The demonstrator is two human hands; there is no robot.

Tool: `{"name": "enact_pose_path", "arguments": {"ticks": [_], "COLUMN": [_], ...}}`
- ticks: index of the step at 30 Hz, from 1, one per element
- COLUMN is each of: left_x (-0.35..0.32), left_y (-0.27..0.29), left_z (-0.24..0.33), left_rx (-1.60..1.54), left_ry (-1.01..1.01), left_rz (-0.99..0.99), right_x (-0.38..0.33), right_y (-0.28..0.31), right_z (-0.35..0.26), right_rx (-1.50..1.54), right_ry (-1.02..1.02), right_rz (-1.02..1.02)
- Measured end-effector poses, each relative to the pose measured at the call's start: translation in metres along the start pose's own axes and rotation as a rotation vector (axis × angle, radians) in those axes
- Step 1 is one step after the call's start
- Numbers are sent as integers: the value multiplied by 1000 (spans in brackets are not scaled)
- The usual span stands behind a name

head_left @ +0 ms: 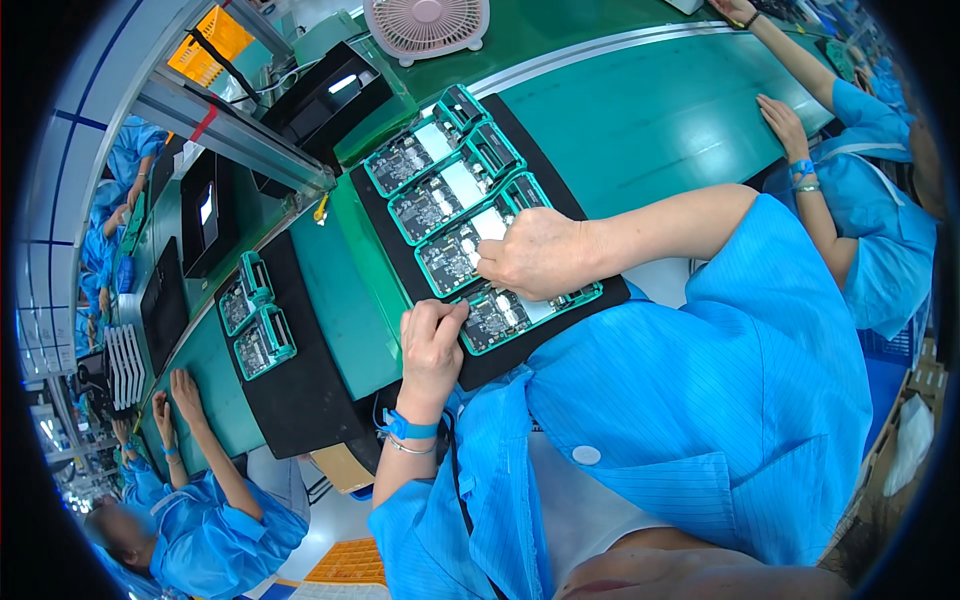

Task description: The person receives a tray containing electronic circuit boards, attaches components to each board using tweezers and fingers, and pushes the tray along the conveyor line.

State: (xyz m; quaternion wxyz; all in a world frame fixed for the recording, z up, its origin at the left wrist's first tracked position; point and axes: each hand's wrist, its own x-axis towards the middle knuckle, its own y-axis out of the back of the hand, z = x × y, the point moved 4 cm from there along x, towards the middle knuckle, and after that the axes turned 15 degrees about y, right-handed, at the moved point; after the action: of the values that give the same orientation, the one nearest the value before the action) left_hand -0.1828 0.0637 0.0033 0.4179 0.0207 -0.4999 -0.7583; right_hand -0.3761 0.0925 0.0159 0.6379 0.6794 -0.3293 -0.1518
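Note:
A black mat [585, 205] lies on the green workbench before me and carries several green-framed circuit boards in a row. My left hand [432, 342] rests with curled fingers on the near edge of the nearest board [500, 315], steadying it. My right hand [535, 255] lies fingers-down across the same board and the one above it [450, 255], pressing near a silvery-white patch. Two more boards [440, 195] [415, 150] lie farther along the mat, untouched.
A second black mat [295, 390] to the left holds two similar boards [255, 315]. A person in blue sits at lower left with hands [175, 395] on the bench. Another person's arms [790, 125] reach in at upper right. A pink fan [425, 25] stands behind.

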Motion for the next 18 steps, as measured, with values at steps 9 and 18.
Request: {"name": "enact_pose_path", "arguments": {"ticks": [9, 18], "left_x": [3, -10], "left_y": [4, 4], "left_z": [-8, -40], "left_rx": [-88, -118], "left_ry": [55, 529], "left_rz": [-100, 136], "right_x": [-2, -122], "right_y": [10, 9], "right_z": [-2, 111], "right_rx": [-50, 692], "right_ry": [-1, -937], "right_rz": [79, 641]}}
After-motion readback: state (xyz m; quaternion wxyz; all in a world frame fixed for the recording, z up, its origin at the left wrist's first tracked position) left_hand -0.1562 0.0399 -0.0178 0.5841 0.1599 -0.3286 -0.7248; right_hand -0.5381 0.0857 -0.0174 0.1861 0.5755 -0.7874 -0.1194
